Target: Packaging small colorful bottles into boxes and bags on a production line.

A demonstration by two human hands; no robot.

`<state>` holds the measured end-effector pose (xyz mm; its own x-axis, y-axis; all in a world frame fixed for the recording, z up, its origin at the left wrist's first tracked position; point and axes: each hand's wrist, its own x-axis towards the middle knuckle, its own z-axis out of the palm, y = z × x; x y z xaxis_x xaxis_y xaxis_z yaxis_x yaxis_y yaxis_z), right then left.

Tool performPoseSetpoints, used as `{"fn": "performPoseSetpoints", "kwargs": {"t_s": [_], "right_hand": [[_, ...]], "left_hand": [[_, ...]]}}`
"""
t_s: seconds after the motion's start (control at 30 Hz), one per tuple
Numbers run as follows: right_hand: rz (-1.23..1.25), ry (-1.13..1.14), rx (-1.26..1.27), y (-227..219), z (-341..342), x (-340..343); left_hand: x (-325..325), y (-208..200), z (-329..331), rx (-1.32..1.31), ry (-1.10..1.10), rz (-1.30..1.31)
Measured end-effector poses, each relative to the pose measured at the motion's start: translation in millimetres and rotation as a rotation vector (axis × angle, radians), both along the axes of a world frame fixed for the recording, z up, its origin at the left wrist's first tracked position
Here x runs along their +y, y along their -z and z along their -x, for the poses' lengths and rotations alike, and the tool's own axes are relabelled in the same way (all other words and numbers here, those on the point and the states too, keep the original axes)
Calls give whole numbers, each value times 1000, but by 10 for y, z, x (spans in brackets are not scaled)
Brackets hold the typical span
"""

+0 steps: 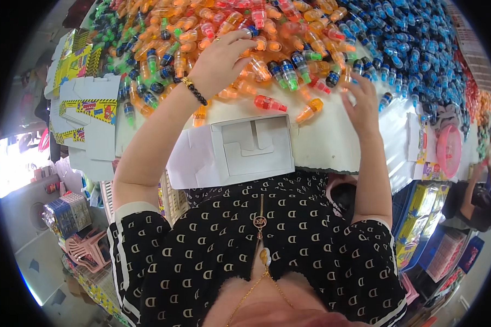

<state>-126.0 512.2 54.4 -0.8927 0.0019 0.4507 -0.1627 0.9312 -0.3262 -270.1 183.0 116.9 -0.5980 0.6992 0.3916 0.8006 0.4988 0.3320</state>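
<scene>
A heap of small translucent plastic bottles (232, 23) covers the far side of the white table. My left hand (215, 62), wearing a dark bead bracelet, reaches over the orange ones; its fingers are stretched and its thumb stands apart. By its fingertips lies a dark-blue-capped bottle (251, 31). My right hand (363, 106) hovers at the heap's near right edge, fingers bent and apart, slightly blurred, close to an orange bottle. Between my forearms is an open white cardboard box (256, 177), its lid spread leftward. A red bottle (270, 103) and an orange bottle (309, 110) lie loose beyond it.
Blue bottles (403, 38) are piled at the far right. Flattened printed boxes (87, 111) stack at the left. A pink round basket (448, 151) stands at the right edge. Another person's arm (473, 188) shows far right. A pink plastic chair (85, 250) stands lower left.
</scene>
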Motion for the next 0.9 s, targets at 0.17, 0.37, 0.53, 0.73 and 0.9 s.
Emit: {"fn": "performPoseSetpoints", "kwargs": {"t_s": [0.17,0.37,0.53,0.73,0.9], "right_hand": [[-191,-49,59,122,77,-231],[279,-112,35,210,254,-139],[1212,-64,48,43,961,-243],[220,-124,300,-608,2000,-704],[35,-139,-206,-652,2325,-771]], "left_hand": [[33,20,29,8,-37,-54],[120,36,216,65,-150,-34],[451,33,565,572,-57,254],[536,177,868,417,-56,344],[462,28,875,-602,-264,-323]]}}
